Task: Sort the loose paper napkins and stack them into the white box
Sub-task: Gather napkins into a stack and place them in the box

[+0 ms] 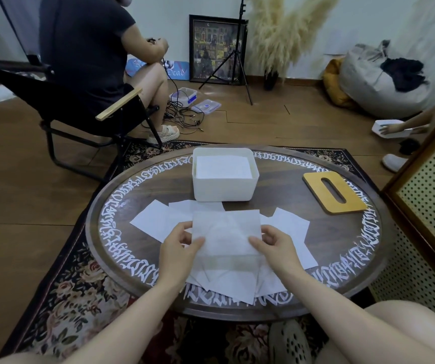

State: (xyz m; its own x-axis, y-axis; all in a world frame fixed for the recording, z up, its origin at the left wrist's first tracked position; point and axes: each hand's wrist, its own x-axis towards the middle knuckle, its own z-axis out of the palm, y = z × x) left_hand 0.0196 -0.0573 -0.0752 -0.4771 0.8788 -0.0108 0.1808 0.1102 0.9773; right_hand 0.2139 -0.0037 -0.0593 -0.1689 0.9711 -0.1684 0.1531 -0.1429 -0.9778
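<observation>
From the head view, the left hand point(178, 241) and the right hand point(274, 241) are both pinching one paper napkin point(225, 232) by its opposite side edges, thumbs on top and fingers curled beneath, so each grip is closing on that same sheet. The napkin is hanging just above the scattered loose napkins point(287, 224), which are lying fanned and overlapping across the near half of the round table point(290, 195). The white box point(224, 191) is standing beyond them toward the table's far side, open-topped, with a flat stack of napkins point(223, 166) already sitting inside it. A wooden lid point(334, 193) with an oval slot is lying to the right of the box, apart from it.

The held sheet is looking thin and limp, sagging between the two hands. On the carry to the box it is likely to fold or crease if either hand is letting go early, and it may then land crooked on the stack. A second sheet could also be clinging underneath; I cannot tell whether only one is lifted. Several loose napkins are hanging past the near table edge, and a brushing forearm could be sweeping them onto the rug point(74, 298).
</observation>
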